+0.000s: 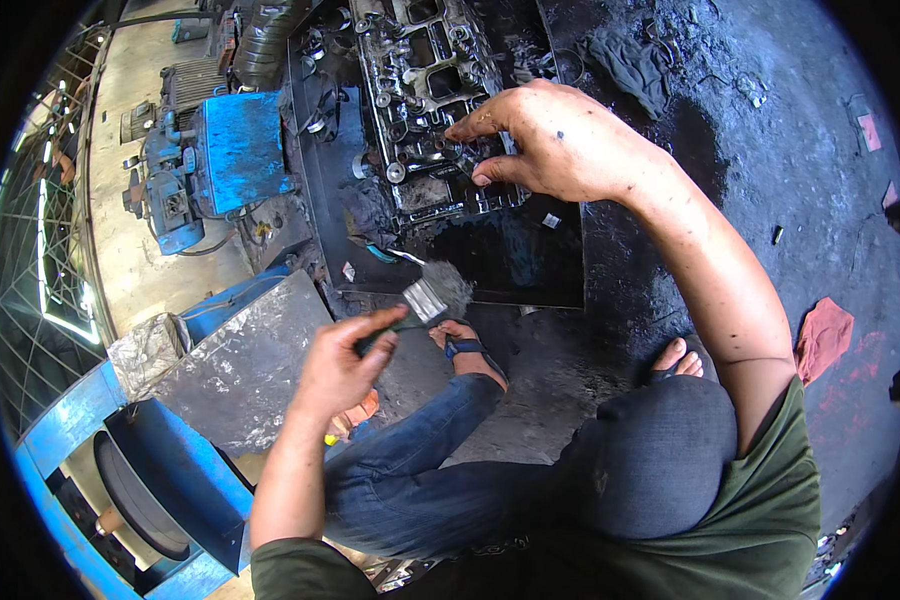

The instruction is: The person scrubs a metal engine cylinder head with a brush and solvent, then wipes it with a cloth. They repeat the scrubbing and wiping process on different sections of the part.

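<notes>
My left hand (pixel 340 368) is closed around the handle of a paintbrush (pixel 427 301), its metal band and grey, splayed bristles pointing up and right, above my foot. At the top middle, a greasy engine cylinder head (pixel 410 110) lies in a dark, oil-stained metal tray (pixel 583 250). Over the lower right part of the cylinder head reaches my right hand (pixel 555 140), thumb and forefinger spread apart. The forefinger tip is at a round opening in the metal; whether it touches cannot be made out. I see nothing between those fingers, and the other fingers are hidden beneath the hand.
On the left stand a blue machine (pixel 240 150) with a motor, and a blue frame (pixel 65 415) holding a wheel. A grey metal plate (pixel 235 365) lies near my left forearm. A dark rag (pixel 630 70) and a red cloth (pixel 823 338) lie on the oily floor at right.
</notes>
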The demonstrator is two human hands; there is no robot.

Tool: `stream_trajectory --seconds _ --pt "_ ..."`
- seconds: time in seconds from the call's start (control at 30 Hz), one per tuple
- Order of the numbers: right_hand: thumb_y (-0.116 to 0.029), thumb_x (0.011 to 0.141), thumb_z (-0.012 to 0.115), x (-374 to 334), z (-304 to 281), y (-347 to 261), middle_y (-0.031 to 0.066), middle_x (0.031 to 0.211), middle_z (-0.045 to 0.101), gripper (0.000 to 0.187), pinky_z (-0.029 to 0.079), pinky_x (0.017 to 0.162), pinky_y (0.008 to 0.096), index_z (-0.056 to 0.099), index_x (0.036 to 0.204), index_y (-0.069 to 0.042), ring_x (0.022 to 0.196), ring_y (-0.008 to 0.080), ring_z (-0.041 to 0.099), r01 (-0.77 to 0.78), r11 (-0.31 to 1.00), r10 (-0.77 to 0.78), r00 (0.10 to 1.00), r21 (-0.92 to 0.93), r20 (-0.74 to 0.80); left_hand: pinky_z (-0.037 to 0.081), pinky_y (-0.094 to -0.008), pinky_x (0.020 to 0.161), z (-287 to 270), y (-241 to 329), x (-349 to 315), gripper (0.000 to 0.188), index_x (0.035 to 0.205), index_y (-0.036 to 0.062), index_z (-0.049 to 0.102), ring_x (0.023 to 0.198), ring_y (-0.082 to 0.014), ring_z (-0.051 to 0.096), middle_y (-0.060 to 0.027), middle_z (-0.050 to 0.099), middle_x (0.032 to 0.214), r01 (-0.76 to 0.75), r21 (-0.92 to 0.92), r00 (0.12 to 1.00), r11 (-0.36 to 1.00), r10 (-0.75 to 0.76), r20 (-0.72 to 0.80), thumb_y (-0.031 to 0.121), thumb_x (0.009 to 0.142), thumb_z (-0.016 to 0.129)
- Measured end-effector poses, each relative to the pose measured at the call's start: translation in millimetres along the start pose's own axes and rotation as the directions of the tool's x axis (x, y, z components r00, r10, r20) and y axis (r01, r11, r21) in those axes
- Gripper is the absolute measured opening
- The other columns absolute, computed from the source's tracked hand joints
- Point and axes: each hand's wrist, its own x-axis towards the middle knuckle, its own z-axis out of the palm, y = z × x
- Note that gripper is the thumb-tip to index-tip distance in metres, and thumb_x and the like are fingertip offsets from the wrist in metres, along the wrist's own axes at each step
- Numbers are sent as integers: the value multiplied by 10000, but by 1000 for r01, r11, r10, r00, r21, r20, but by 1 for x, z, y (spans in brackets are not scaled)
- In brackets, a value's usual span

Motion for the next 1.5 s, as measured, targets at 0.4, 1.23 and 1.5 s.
stream_trajectory --seconds 0.4,1.23,1.5 --pt "-222 935 777 -11 14 -5 181 1196 756 394 573 982 465 743 1309 -100 1112 379 725 19 995 -7 992 93 -124 598 -496 885 193 -36 109 325 1325 251 706 1027 -374 726 -116 714 1180 33 249 998 968 -44 39 283 1013 623" --pt "-249 924 785 -7 9 -4 179 1136 777 436 569 1000 472 731 1336 -118 1122 368 730 18 999 -16 999 31 -51 594 -422 618 -38 97 70 221 1169 250 778 731 -279 733 -39 691 884 -298 766 907 569 420 40 270 955 727" --pt "-222 920 786 -8 8 -10 186 1087 778 406 584 958 476 744 1312 -124 1079 373 740 -32 999 31 999 -32 -40 604 -454 656 -44 121 74 200 1125 227 799 761 -314 751 -77 729 899 -71 858 991 508 133 4 232 949 703"
